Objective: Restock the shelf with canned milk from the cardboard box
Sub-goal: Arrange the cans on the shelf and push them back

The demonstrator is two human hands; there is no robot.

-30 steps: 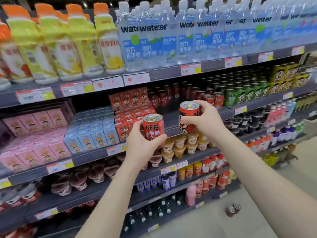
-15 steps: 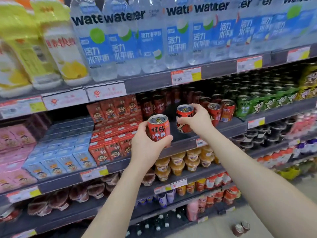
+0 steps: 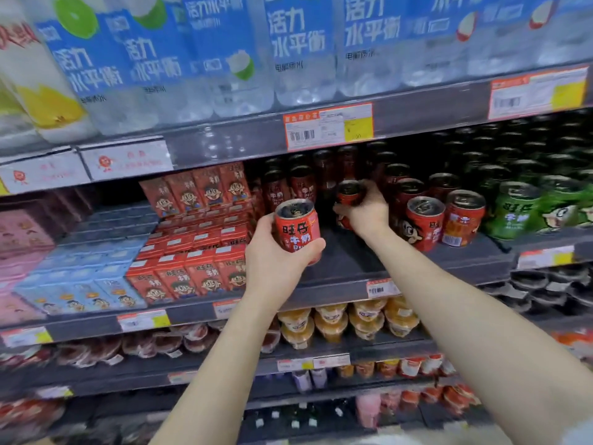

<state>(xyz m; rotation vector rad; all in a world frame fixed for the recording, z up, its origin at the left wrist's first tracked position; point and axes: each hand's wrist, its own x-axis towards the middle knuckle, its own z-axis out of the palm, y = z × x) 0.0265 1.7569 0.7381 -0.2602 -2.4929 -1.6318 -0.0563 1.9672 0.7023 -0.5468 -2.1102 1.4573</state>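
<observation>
My left hand (image 3: 276,258) grips a red milk can (image 3: 296,224) upright, just in front of the dark shelf board (image 3: 353,261). My right hand (image 3: 364,210) reaches deeper over the same board and holds a second red can (image 3: 348,191) among the red cans (image 3: 426,220) standing there. More red cans (image 3: 301,183) fill the dim back rows. The cardboard box is out of view.
Red milk cartons (image 3: 199,264) are stacked left of the cans, with blue and pink cartons (image 3: 80,284) beyond. Green cans (image 3: 519,210) stand to the right. Water bottles (image 3: 298,49) fill the shelf above. Fruit cups (image 3: 333,322) sit on the shelf below.
The view has closed in on the shelf. My right hand has carried its can further back among the shelf's cans. My left hand has brought its can up to the shelf edge.
</observation>
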